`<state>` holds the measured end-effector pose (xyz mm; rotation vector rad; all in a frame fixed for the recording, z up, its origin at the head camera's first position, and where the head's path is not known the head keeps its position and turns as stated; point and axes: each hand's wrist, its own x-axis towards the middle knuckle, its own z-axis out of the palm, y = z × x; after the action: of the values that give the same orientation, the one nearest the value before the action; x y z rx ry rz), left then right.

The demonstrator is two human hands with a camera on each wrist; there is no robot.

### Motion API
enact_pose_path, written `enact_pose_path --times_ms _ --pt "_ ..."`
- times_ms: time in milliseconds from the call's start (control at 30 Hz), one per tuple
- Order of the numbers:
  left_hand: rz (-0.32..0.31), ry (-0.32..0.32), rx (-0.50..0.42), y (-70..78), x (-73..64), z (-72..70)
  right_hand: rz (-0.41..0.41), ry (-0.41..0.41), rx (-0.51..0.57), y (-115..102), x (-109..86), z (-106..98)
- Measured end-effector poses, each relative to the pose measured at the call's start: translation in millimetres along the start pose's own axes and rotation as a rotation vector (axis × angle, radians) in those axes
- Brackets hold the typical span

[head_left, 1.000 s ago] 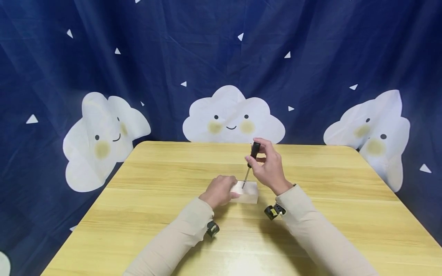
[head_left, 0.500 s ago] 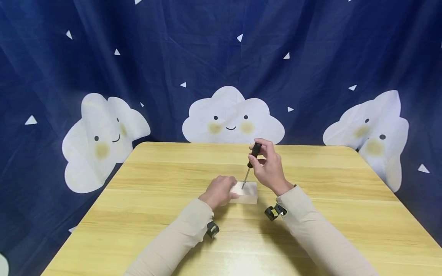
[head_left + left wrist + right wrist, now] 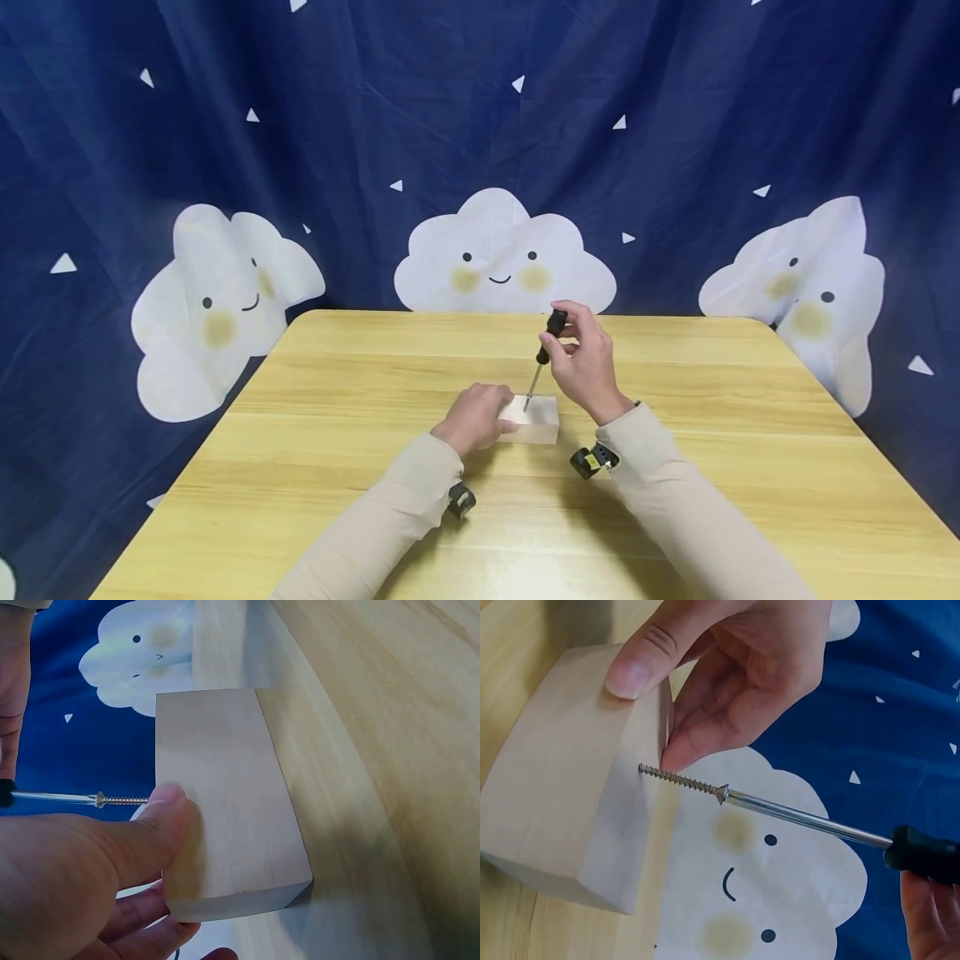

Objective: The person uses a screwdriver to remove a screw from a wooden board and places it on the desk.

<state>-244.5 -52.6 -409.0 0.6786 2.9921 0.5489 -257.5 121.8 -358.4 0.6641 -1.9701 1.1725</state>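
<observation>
A pale wooden block (image 3: 538, 429) lies on the table, and my left hand (image 3: 477, 415) grips its left end, thumb on the near side. My right hand (image 3: 587, 360) holds a screwdriver by its black handle (image 3: 552, 332), fingertips near the top and thumb lower down. The screwdriver's steel shaft (image 3: 810, 819) leans slightly, its tip in the head of a threaded screw (image 3: 681, 780). The screw's point meets the block's top face, with nearly the whole thread showing. In the left wrist view the thumb (image 3: 161, 817) hides where the screw (image 3: 124, 800) touches the block.
The light wood table (image 3: 337, 400) spreads around both hands. Behind it hangs a dark blue curtain (image 3: 450, 100) with white clouds and small triangles. A black wrist camera (image 3: 461, 500) sits below the left wrist, another camera (image 3: 588, 461) below the right.
The right fingers have shifted slightly on the screwdriver handle, the thumb moving a little to the right. The left hand and block hold their place, and the screw stands much as before.
</observation>
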Motion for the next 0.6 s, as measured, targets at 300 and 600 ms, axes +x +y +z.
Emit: enact_pose_path --times_ms 300,600 --pt "-0.016 -0.002 -0.021 -1.1 -1.4 0.0 -0.012 -0.026 -0.003 2.4 -3.7 0.5" --pt "-0.018 -0.003 -0.02 1.0 -1.3 -2.1 -0.02 0.03 -0.045 2.5 -4.7 5.7"
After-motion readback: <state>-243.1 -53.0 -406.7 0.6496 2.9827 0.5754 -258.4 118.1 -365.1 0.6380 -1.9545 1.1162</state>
